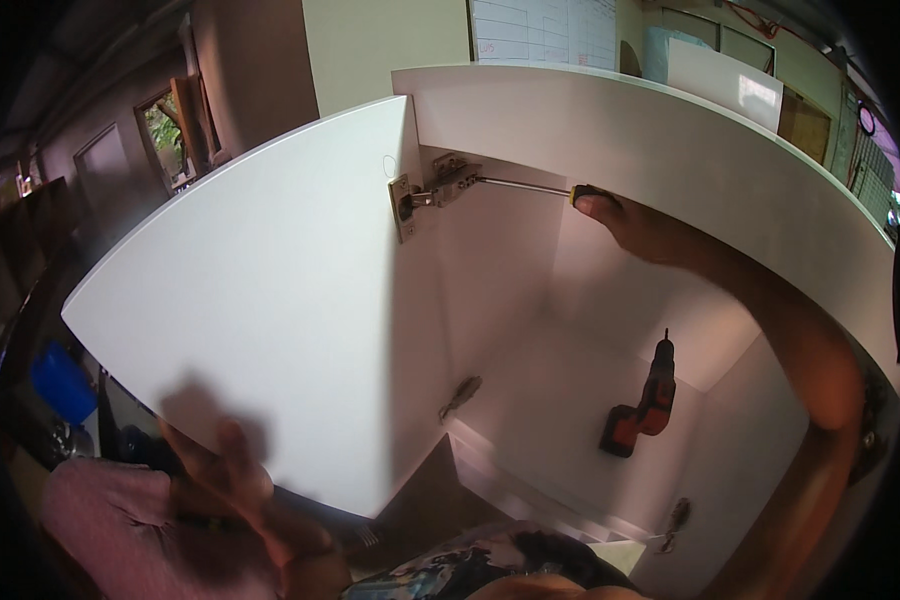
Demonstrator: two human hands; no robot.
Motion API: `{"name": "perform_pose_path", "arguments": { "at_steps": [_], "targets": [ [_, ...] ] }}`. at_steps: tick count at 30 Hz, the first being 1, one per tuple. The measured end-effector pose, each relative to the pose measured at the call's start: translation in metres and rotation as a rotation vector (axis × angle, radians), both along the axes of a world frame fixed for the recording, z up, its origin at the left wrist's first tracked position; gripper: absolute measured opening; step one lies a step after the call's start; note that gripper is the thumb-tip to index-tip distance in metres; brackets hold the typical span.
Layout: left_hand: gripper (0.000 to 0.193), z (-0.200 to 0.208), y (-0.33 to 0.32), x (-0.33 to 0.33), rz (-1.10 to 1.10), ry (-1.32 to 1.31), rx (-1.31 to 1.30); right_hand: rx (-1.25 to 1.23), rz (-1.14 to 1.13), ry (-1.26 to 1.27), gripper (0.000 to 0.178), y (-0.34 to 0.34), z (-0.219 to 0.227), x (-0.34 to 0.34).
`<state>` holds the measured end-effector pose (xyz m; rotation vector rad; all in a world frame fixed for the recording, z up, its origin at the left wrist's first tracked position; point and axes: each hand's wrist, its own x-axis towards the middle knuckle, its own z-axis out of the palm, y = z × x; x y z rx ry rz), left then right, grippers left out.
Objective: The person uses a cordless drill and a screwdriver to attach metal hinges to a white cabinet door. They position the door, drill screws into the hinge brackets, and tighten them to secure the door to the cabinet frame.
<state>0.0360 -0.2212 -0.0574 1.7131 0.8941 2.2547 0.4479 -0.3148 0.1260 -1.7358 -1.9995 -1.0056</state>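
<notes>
Head view, taken through the left of two wide fisheye cameras worn side by side on the person's head. The line of sight runs forward and down into a white cabinet [610, 110], near enough that the cabinet and its door [260, 290] occupy most of the field. The wearer's patterned clothing [470, 565] borders the lower edge; a whiteboard [545, 35], farther off, is cut by the upper edge. Straight contours bow toward the dark, rounded rim.

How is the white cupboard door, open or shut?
Open: the door stands out from the cupboard on its hinge, and the drill inside shows.
</notes>
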Motion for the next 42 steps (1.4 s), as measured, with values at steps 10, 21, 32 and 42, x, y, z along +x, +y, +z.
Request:
{"name": "perform_pose_path", "arguments": {
  "at_steps": [10,21,32,42],
  "targets": [
    [0.073,0.011,-0.010,0.006,0.038,-0.032,-0.067,-0.098,-0.337,0.044,0.050,0.001,-0.017,-0.026],
    [0.079,0.010,-0.009,0.014,0.041,-0.058,-0.052,-0.600,-0.449,0.808,0.058,-0.001,0.017,-0.044],
    [0.080,0.002,0.003,-0.002,0.197,0.093,-0.051,-0.865,-0.275,1.360,0.057,0.002,0.019,-0.011],
    [0.077,0.025,-0.015,0.011,-0.063,-0.047,-0.031,-0.807,-0.192,1.265,0.054,-0.004,0.015,-0.013]
  ]
}}
